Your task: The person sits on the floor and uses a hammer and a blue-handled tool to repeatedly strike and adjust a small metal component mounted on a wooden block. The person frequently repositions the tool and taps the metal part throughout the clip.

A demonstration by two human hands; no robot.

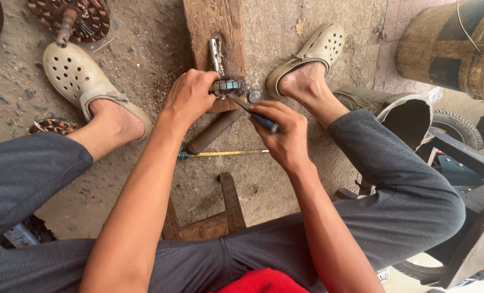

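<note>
I've got my left hand [190, 97] clamped round the metal ring [228, 86] on the wooden plank [214, 32], right hand [285, 133] gripping the screwdriver [252, 111] against it; I'd pry slow, keeping the ring pinned flat.

We sit low over a dusty, gritty concrete floor [144, 59], flecked with shavings and small stones. A worn wooden plank [212, 24] lies along it. At the far right we see a grimy drum [448, 46], a tyre [459, 127] and a dark bench frame [470, 163], all in soft daylight.
</note>
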